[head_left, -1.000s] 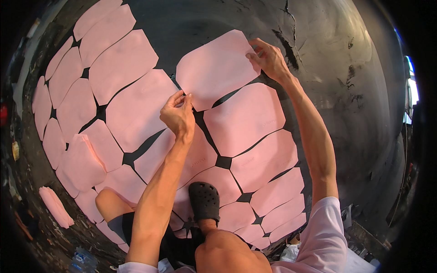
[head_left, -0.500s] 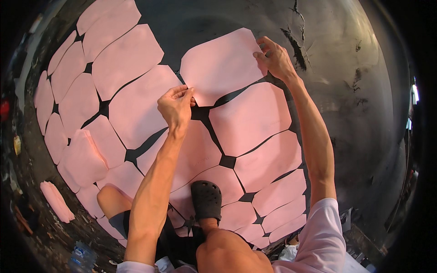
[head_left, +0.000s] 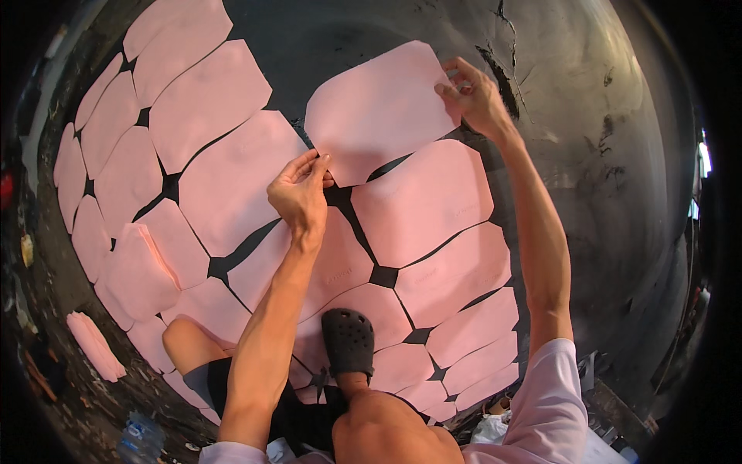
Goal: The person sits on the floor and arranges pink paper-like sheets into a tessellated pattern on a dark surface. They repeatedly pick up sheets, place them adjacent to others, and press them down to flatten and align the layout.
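Note:
A flat pink sheet with cut-off corners [head_left: 379, 108] is held between my two hands over the dark surface [head_left: 309, 35]. My left hand [head_left: 300, 189] pinches its near left corner. At the right edge, my right hand [head_left: 473, 97] grips it between thumb and fingers. Just nearer than it lies a similar pink sheet [head_left: 425, 201], with others set side by side in rows and dark gaps between them. Left of my left hand is another laid pink sheet [head_left: 239, 182].
A stack of pink sheets [head_left: 135, 274] rests on the laid ones at left. A pink bundle [head_left: 96, 346] lies on the littered ground beyond the edge. My foot in a dark clog [head_left: 348, 340] stands on the sheets. A plastic bottle [head_left: 141, 437] is at the lower left.
The held sheet's far right part has lifted slightly upward with my right hand. My left hand keeps its pinch at the near left corner.

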A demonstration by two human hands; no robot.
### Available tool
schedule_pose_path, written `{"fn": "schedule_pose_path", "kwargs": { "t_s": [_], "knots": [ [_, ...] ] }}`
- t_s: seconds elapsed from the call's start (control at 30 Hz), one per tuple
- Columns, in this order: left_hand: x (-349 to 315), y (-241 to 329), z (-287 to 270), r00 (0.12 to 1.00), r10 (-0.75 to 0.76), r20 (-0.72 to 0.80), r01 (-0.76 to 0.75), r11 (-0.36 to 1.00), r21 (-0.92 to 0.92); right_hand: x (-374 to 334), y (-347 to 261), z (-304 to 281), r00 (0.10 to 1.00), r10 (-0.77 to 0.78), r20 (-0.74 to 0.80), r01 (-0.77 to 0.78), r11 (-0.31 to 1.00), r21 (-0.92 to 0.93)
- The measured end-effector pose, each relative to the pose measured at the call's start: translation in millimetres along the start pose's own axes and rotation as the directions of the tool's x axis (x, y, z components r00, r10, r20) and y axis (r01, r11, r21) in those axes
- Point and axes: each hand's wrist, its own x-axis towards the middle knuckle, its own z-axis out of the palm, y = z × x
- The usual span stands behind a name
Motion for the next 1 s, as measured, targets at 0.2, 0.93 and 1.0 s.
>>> {"fn": "schedule_pose_path", "kwargs": {
  "t_s": [0.2,0.93,1.0],
  "knots": [
    [2,-5,6,1.000,0.017,-0.018,-0.014,0.982,0.186,2,15,15,0.999,0.038,0.021,-0.037,0.998,-0.048],
    [19,-7,-9,0.650,0.404,0.643,-0.755,0.254,0.604,16,-11,129,0.925,-0.305,-0.228,0.140,0.830,-0.541],
    [15,33,-24,0.705,0.237,0.669,-0.679,0.501,0.537,13,-13,155,0.881,-0.197,-0.429,-0.020,0.892,-0.452]
  ]
}}
